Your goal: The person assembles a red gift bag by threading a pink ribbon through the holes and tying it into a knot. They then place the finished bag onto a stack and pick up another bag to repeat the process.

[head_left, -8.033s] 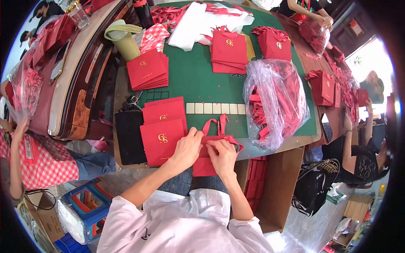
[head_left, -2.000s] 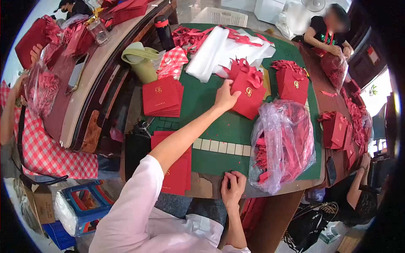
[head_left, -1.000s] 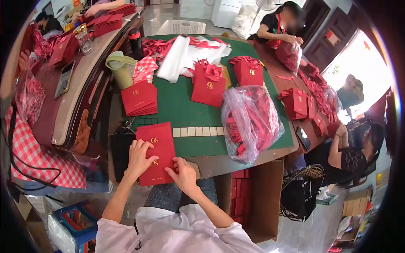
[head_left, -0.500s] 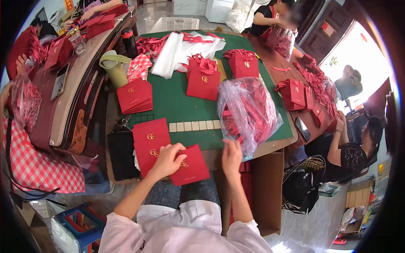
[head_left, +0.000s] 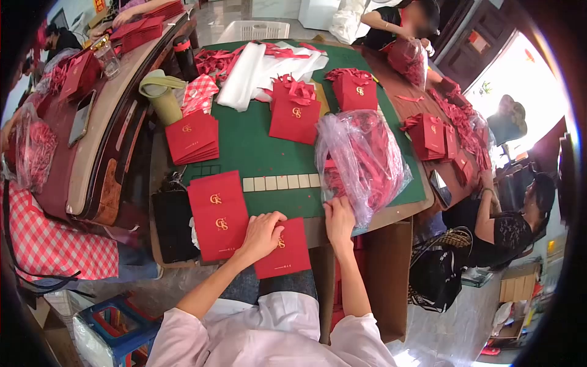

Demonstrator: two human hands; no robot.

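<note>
My left hand (head_left: pixel 263 235) is closed over the upper left part of a small red paper bag (head_left: pixel 287 260) with a gold logo. That bag hangs over the table's near edge, above my lap. My right hand (head_left: pixel 339 221) has its fingers curled at the near edge of a clear plastic bag (head_left: pixel 348 137) full of red ribbons (head_left: pixel 380 153). What its fingertips pinch, if anything, is hidden. Left of my left hand lie flat red paper bags (head_left: pixel 214 214), overlapping, with gold logos facing up.
On the green mat (head_left: pixel 244 153) stand a stack of red bags (head_left: pixel 194 137), ribboned bags (head_left: pixel 293 119) and more ribboned bags (head_left: pixel 356 92). A row of cream tiles (head_left: pixel 282 182) lies in front. A green cup (head_left: pixel 164 104) and black bottle (head_left: pixel 185 58) are at left. Other people sit around the tables.
My right hand has moved up slightly to the near edge of the plastic bag. The red bag under my left hand has turned straighter and shifted a little lower.
</note>
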